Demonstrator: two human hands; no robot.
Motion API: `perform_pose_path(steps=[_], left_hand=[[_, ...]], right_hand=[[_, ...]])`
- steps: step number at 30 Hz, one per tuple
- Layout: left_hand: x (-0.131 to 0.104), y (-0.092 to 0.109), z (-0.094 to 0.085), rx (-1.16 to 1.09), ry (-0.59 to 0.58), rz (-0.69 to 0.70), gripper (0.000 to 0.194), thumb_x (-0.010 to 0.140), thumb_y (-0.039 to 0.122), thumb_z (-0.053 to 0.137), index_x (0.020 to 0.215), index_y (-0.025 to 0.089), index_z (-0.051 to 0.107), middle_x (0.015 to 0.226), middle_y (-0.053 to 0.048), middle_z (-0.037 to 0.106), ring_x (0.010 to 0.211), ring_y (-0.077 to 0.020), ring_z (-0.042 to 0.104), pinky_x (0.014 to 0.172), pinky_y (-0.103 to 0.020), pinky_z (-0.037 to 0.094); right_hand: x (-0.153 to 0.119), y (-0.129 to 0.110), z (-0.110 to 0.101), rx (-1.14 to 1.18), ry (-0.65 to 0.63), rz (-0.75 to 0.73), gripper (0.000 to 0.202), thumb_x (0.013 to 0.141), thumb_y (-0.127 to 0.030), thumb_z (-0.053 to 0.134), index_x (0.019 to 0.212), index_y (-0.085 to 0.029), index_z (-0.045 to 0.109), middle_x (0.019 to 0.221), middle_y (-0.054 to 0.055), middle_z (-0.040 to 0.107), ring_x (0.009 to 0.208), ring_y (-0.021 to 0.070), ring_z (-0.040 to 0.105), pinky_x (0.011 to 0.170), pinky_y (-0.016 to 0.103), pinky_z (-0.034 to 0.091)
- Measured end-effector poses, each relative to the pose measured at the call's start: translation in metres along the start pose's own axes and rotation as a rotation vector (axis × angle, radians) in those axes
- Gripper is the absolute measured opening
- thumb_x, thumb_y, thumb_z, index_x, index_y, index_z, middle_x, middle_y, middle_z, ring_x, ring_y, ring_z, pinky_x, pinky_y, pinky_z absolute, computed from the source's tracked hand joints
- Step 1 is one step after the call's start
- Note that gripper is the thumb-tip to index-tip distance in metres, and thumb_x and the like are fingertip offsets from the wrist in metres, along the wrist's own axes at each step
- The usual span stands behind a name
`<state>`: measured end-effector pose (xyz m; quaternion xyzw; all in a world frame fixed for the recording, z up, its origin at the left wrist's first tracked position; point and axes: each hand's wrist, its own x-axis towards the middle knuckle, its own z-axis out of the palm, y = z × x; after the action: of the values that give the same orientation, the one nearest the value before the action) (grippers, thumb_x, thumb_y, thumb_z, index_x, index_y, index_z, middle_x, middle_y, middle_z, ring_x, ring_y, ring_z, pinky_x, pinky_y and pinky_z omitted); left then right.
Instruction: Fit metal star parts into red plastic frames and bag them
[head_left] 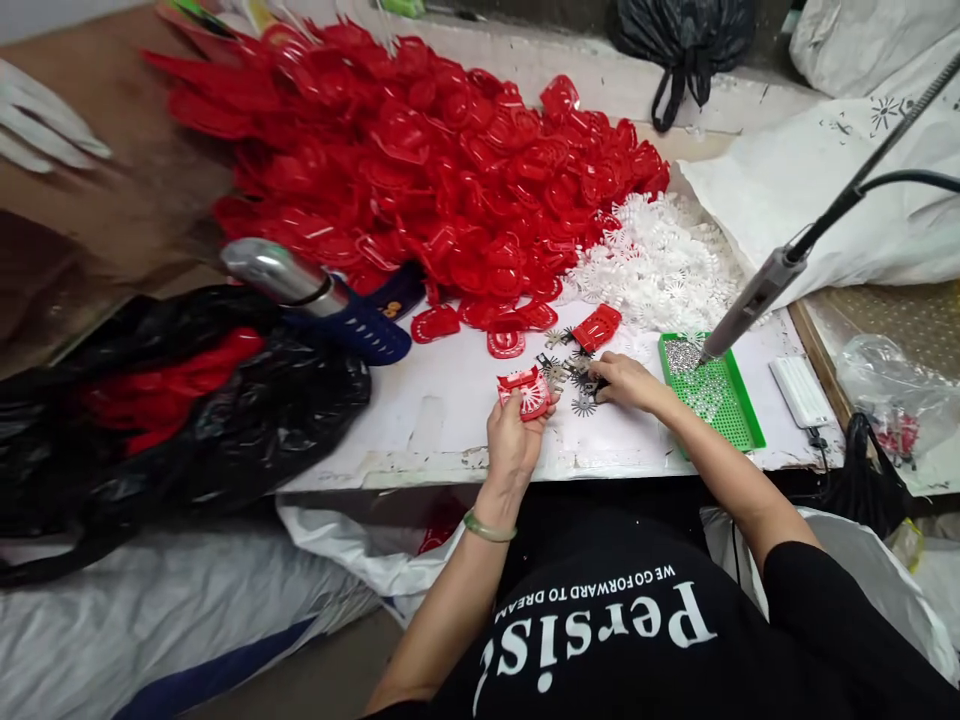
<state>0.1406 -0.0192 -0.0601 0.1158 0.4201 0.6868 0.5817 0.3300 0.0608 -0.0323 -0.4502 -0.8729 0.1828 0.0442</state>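
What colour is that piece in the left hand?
The piece is red and white, in the head view.

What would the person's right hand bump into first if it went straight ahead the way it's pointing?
The right hand would most likely meet the small, dark grey spiky pieces just ahead of it. It might already be touching some; that's too small to tell.

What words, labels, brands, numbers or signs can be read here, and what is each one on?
"WE GO FORWARD TO DREAM": black shirt, upside down in view, the end hard to read.
"Persis": same shirt, larger; whatever follows is unclear.
Orange marks on the blue object: too small and blurred to read.
Black marks on the white sheet: flower-like, no readable letters.
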Motion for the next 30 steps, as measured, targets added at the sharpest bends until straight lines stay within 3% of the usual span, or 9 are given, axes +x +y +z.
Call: perform_pose_path(steps=[4, 7, 10, 12, 17, 20, 24, 30], left_hand=[[0.004, 0.001, -0.003, 0.006, -0.011, 0.01, 0.022, 0.08, 0.028, 0.066, 0.092, 0.012, 0.06, 0.077, -0.008, 0.071, 0.065, -0.0204, 0.071, 0.056, -0.026, 0.051], [0.002, -0.005, 0.006, -0.001, -0.075, -0.014, 0.025, 0.08, 0.031, 0.067, 0.097, 0.013, 0.06, 0.082, -0.007, 0.071, 0.066, -0.0197, 0.071, 0.059, -0.028, 0.052], [-0.003, -0.014, 0.021, -0.039, -0.163, -0.07, 0.027, 0.083, 0.036, 0.065, 0.099, 0.014, 0.061, 0.083, -0.007, 0.071, 0.07, -0.0186, 0.07, 0.063, -0.029, 0.053], [-0.009, -0.019, 0.031, -0.087, -0.222, -0.109, 0.033, 0.086, 0.042, 0.061, 0.103, 0.013, 0.062, 0.09, -0.009, 0.072, 0.077, -0.0186, 0.07, 0.068, -0.029, 0.054], [-0.021, -0.024, 0.047, -0.146, -0.309, -0.156, 0.042, 0.09, 0.049, 0.053, 0.109, 0.014, 0.063, 0.11, -0.012, 0.07, 0.103, -0.0223, 0.066, 0.085, -0.034, 0.053], [-0.026, -0.024, 0.05, -0.107, -0.328, -0.146, 0.03, 0.083, 0.034, 0.06, 0.108, 0.016, 0.063, 0.112, -0.01, 0.069, 0.11, -0.0229, 0.063, 0.091, -0.035, 0.052], [-0.03, -0.023, 0.05, -0.008, -0.313, -0.144, 0.035, 0.072, 0.013, 0.064, 0.106, 0.019, 0.064, 0.107, -0.005, 0.069, 0.107, -0.0213, 0.063, 0.091, -0.034, 0.052], [-0.037, -0.021, 0.053, 0.088, -0.376, -0.181, 0.034, 0.074, 0.015, 0.068, 0.108, 0.017, 0.063, 0.106, -0.007, 0.067, 0.092, -0.0214, 0.066, 0.084, -0.039, 0.056]], right_hand=[[-0.01, 0.012, -0.014, 0.193, 0.22, 0.167, 0.023, 0.079, -0.036, 0.071, 0.09, -0.019, 0.059, 0.085, 0.004, 0.062, 0.074, 0.0168, 0.057, 0.065, 0.029, 0.042], [-0.018, 0.011, -0.017, 0.612, 0.248, 0.266, 0.025, 0.084, -0.04, 0.062, 0.075, -0.02, 0.05, 0.063, -0.003, 0.057, 0.058, 0.0122, 0.056, 0.056, 0.025, 0.041], [-0.023, -0.004, -0.013, 1.024, 0.18, 0.282, 0.027, 0.081, -0.046, 0.063, 0.086, -0.021, 0.052, 0.059, -0.005, 0.058, 0.051, 0.012, 0.056, 0.049, 0.024, 0.042], [-0.026, -0.019, -0.011, 1.11, 0.198, 0.243, 0.032, 0.077, -0.044, 0.067, 0.098, -0.022, 0.056, 0.061, -0.005, 0.06, 0.053, 0.012, 0.057, 0.053, 0.026, 0.046], [-0.034, -0.049, -0.011, 0.876, 0.379, 0.192, 0.021, 0.08, -0.036, 0.067, 0.094, -0.021, 0.064, 0.075, -0.001, 0.067, 0.071, 0.0145, 0.061, 0.07, 0.029, 0.049], [-0.036, -0.052, -0.012, 0.664, 0.461, 0.166, 0.013, 0.082, -0.033, 0.066, 0.088, -0.022, 0.067, 0.088, 0.003, 0.068, 0.09, 0.0195, 0.06, 0.085, 0.036, 0.047], [-0.036, -0.044, -0.011, 0.453, 0.531, 0.132, 0.012, 0.084, -0.033, 0.066, 0.087, -0.023, 0.071, 0.097, 0.006, 0.06, 0.099, 0.0223, 0.053, 0.096, 0.041, 0.041], [-0.036, -0.031, -0.008, 0.494, 0.465, 0.146, 0.012, 0.086, -0.032, 0.065, 0.089, -0.021, 0.069, 0.097, 0.005, 0.058, 0.1, 0.0212, 0.053, 0.097, 0.039, 0.04]])
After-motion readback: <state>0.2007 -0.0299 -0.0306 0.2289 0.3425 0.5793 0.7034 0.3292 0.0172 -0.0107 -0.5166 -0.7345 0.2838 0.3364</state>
